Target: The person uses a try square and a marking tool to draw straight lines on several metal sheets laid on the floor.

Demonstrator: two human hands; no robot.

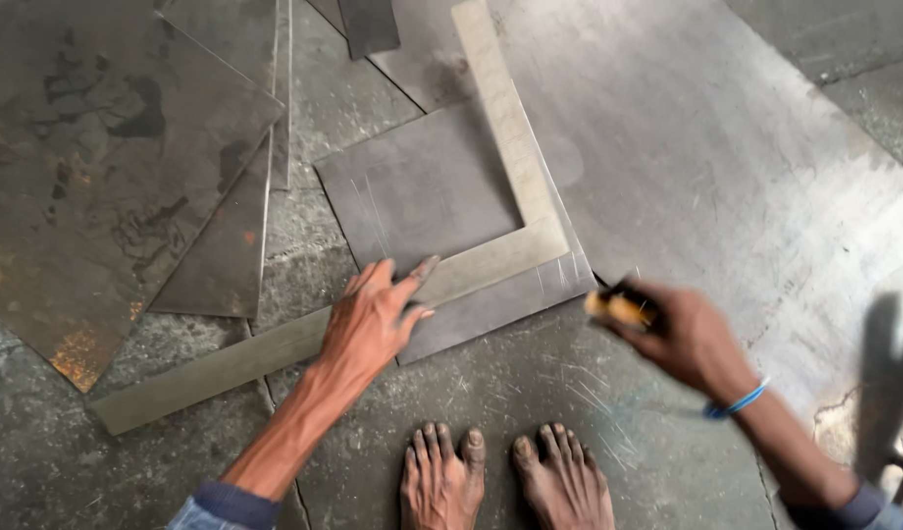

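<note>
A steel square (490, 245) lies flat on a small grey metal sheet (422, 206), one leg running up and away, the other stretching left past the sheet's edge and out over the concrete floor (530, 393). The sheet overlaps the edge of a much larger plate (726, 167) on the right. Fine scratched lines show on the sheet near the square's corner and along its left part.

The left hand (378, 319) is spread open and pressed palm-down on the long leg, fingers reaching onto the sheet; it grips nothing, it only pins the square in place. The right hand (682, 339) is closed around a short tool with a yellowish handle (620, 307), its dark tip pointing toward the sheet's lower right corner, just beside the end of the square. The tip looks close to the metal, but whether it touches cannot be told through the blur.

This reads as marking out: the square is set and held, and the scriber is at the edge. A clean line would call for steady pressure on the square and the tip kept tight against the edge.

Rusty plates (118, 147) lie overlapped at the left. Two bare feet (505, 481) stand at the bottom.
</note>
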